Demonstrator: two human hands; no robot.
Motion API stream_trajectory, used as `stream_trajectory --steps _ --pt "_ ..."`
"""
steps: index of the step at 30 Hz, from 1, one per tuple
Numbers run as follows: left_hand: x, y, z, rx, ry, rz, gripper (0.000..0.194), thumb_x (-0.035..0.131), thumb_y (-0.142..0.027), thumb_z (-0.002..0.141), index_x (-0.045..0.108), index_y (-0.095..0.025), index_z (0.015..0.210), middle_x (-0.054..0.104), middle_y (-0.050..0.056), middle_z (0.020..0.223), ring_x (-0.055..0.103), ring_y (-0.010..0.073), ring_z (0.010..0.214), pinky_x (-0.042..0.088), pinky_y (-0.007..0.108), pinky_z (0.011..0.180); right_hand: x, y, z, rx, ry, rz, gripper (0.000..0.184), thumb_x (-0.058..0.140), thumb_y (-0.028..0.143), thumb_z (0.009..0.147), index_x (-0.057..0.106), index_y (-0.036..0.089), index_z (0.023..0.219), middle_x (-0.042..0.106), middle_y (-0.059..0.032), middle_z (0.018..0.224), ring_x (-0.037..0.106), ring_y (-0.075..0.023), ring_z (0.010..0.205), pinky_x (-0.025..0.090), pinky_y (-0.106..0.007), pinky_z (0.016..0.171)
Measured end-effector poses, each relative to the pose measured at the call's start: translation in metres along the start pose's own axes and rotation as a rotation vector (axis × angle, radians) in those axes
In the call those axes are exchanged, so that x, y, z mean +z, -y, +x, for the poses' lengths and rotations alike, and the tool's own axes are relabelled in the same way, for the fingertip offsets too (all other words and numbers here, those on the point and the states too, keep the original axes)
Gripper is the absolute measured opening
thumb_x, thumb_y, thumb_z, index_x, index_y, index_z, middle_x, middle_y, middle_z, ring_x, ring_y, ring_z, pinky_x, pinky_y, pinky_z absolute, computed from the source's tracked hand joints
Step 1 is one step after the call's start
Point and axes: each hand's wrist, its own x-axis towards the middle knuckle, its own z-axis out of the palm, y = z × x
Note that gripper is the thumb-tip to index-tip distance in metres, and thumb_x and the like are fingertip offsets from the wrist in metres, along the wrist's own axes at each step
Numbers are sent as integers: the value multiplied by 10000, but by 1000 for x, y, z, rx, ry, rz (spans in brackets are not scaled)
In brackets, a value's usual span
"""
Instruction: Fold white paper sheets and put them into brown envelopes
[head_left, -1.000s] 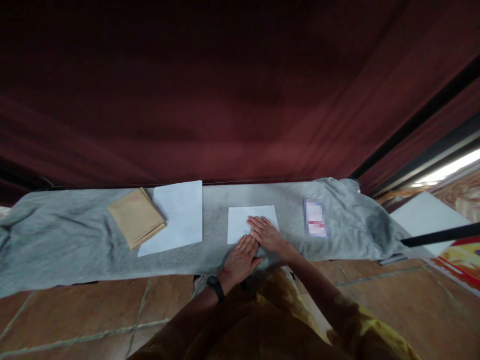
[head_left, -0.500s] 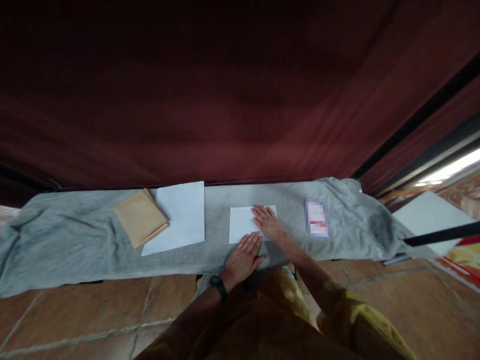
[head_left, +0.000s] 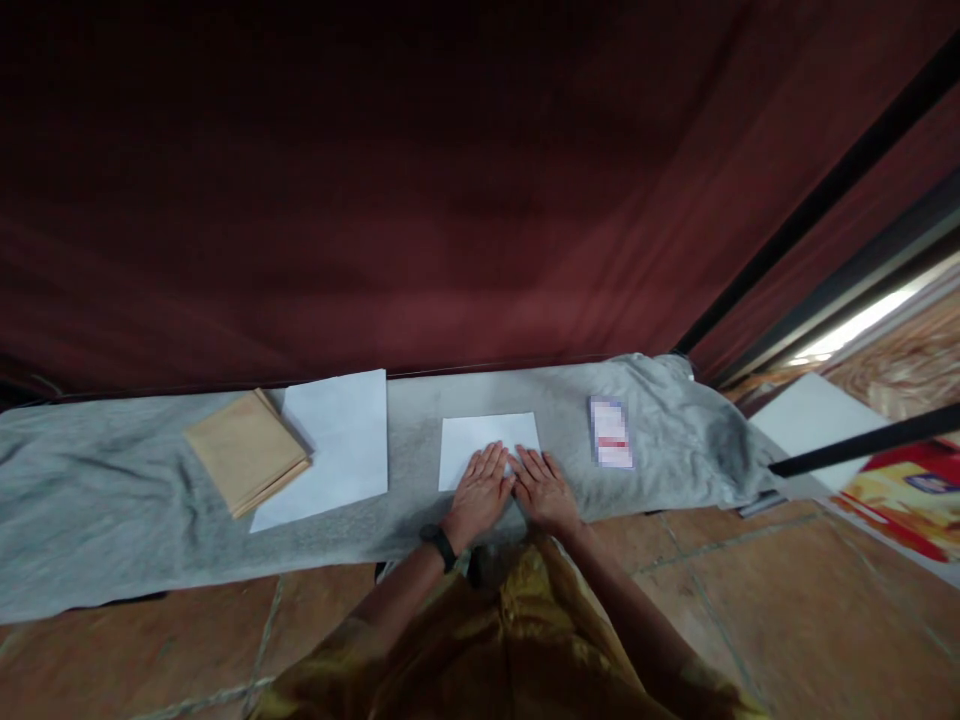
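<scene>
Left hand (head_left: 480, 488) and right hand (head_left: 546, 490) were both down flat, no grip
Fingers were straight out, pressing one small white paper rectangle (head_left: 472, 440), which lay under and just past the tips. Grey cloth-covered table (head_left: 414, 420) also had one larger white paper sheet (head_left: 349, 440), one brown paper stack (head_left: 238, 450), one pixelated packet (head_left: 612, 434).

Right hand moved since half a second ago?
Yes. Judged against the grey cloth, the right hand has moved toward the cloth's near edge.
</scene>
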Motion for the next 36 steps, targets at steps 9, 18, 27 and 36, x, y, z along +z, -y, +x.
stream_trajectory --steps 9,18,27,36 --pt "8 31 66 -135 -14 36 597 273 -398 1045 328 -127 1574 392 136 1609 284 245 1531 245 490 1251 1 3 3 97 -19 -35 519 414 413 1056 432 221 1538 382 -129 1616 393 -274 1474 271 -499 1212" --pt "1 10 9 -12 2 48 573 327 -387 1044 341 -152 1566 379 114 1622 274 246 1536 245 505 1258 3 4 0 140 -23 -34 499 341 347 1065 446 204 1532 404 -107 1607 399 -260 1471 248 -470 1225" --pt "-14 7 -32 61 47 3 526 335 -369 1055 418 -132 1518 444 122 1584 358 231 1499 308 457 1237 -1 9 32 120 -12 39 508 292 350 1072 503 154 1491 452 -102 1577 399 -255 1471 248 -475 1239" --pt "-3 22 25 -93 33 34 542 285 -319 1043 409 -118 1531 405 120 1605 306 250 1522 287 482 1241 20 2 55 187 -121 -51 533 362 359 1066 420 113 1536 403 -176 1595 391 -299 1470 292 -501 1197"
